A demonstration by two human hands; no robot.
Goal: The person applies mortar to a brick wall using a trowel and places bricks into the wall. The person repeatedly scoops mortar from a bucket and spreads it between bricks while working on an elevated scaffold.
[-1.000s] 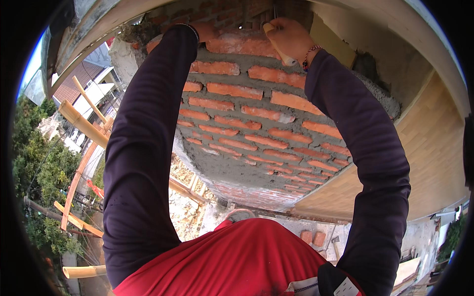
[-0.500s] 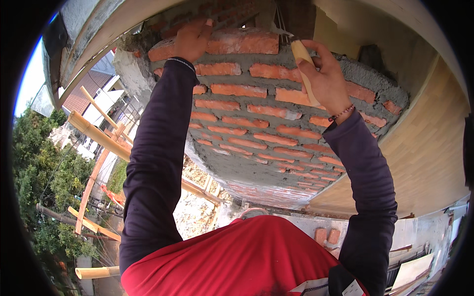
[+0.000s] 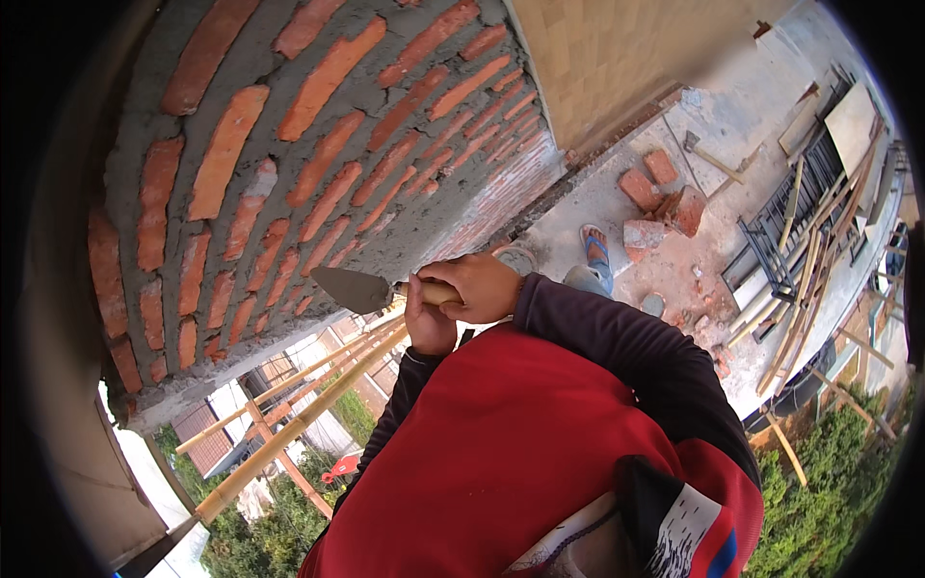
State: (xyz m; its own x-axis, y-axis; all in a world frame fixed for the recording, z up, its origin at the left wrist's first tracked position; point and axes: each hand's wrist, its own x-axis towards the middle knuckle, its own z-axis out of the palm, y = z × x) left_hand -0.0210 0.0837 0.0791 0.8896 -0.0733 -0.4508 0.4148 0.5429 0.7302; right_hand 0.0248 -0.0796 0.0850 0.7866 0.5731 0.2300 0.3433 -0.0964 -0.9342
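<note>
A pointed bricklaying trowel [image 3: 354, 289] with a grey metal blade and wooden handle is held before my chest, its tip toward the wall. My right hand [image 3: 484, 286] is closed around the handle. Against the handle, close to the blade, my left hand [image 3: 431, 323] is closed with a finger raised along it; its other fingers are partly hidden. Beyond the blade rises a brick wall [image 3: 260, 226] of orange bricks with wide grey mortar joints.
Several loose bricks [image 3: 644, 191] lie on the concrete below, near a sandalled foot [image 3: 595, 248] and a hammer-like tool [image 3: 711, 157]. Metal grilles and timber [image 3: 805, 241] are piled at the right. Bamboo poles [image 3: 289, 429] cross the lower left, above trees.
My view has swung downward and to the right. My left hand has left the top-course brick and joined my right hand at the trowel, now lowered in front of my chest.
</note>
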